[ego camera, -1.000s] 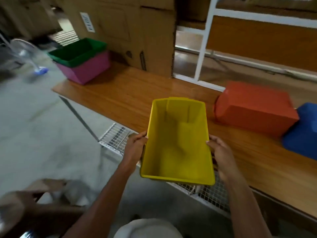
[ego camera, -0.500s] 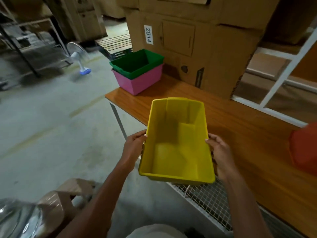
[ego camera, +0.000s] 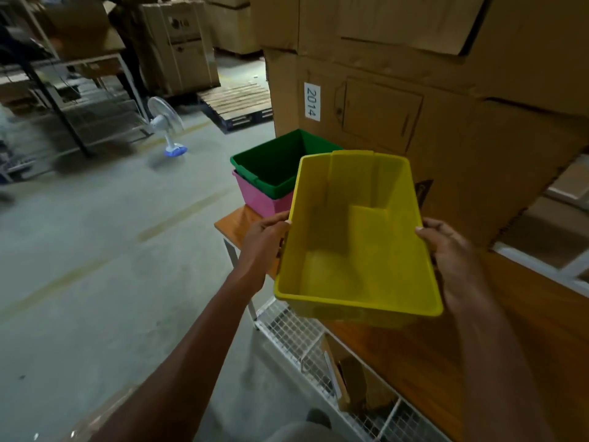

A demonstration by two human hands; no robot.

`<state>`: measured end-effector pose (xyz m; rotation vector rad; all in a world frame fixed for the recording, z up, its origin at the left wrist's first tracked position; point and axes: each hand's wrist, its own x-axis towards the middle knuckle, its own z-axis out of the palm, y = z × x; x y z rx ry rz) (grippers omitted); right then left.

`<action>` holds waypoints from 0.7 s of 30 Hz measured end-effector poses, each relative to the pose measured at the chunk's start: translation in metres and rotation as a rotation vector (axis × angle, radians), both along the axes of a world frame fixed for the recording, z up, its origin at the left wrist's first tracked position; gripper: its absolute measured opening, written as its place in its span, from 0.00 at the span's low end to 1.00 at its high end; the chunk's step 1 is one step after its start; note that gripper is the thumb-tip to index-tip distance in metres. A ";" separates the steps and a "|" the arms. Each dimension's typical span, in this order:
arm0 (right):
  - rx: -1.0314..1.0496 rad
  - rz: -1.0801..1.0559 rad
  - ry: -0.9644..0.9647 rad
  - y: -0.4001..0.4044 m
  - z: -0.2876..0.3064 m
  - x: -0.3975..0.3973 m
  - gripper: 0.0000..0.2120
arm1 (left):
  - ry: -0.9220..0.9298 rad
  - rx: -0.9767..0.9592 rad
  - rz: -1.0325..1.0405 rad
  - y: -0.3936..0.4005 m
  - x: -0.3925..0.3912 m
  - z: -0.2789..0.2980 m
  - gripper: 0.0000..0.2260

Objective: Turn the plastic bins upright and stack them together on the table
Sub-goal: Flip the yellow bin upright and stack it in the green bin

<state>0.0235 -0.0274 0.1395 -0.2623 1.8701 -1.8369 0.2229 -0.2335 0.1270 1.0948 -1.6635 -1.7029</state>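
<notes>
Both hands are clamped on the yellow bin (ego camera: pixel 360 237): the left hand (ego camera: pixel 263 247) grips its left long rim, the right hand (ego camera: pixel 452 260) its right long rim, thumbs hooked over the edge. The bin is upright, mouth up and empty, held in the air above the near edge of the wooden table (ego camera: pixel 497 330), not touching it. Its far end overlaps the stack at the table's left end, where a green bin (ego camera: pixel 274 164) sits nested inside a pink bin (ego camera: pixel 255 197), both upright and close to the table's corner. Tall cardboard boxes (ego camera: pixel 446 106) crowd the table right behind that stack, one marked 2014. To the left, the concrete floor (ego camera: pixel 95 250) lies open, with a small fan (ego camera: pixel 165 126) and a wooden pallet (ego camera: pixel 239 103) well back. A wire mesh shelf (ego camera: pixel 296 339) runs under the table's front edge.
</notes>
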 end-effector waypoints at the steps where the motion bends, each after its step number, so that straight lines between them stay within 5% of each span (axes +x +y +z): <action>1: -0.006 -0.003 0.011 -0.011 0.009 -0.007 0.06 | 0.024 -0.011 -0.004 -0.011 -0.007 0.006 0.13; 11: -0.039 -0.046 0.166 -0.123 0.060 -0.042 0.06 | 0.142 -0.084 -0.140 -0.161 -0.070 0.052 0.13; 21: -0.068 -0.290 0.122 -0.259 0.057 -0.011 0.04 | 0.133 -0.125 -0.344 -0.324 -0.092 0.073 0.15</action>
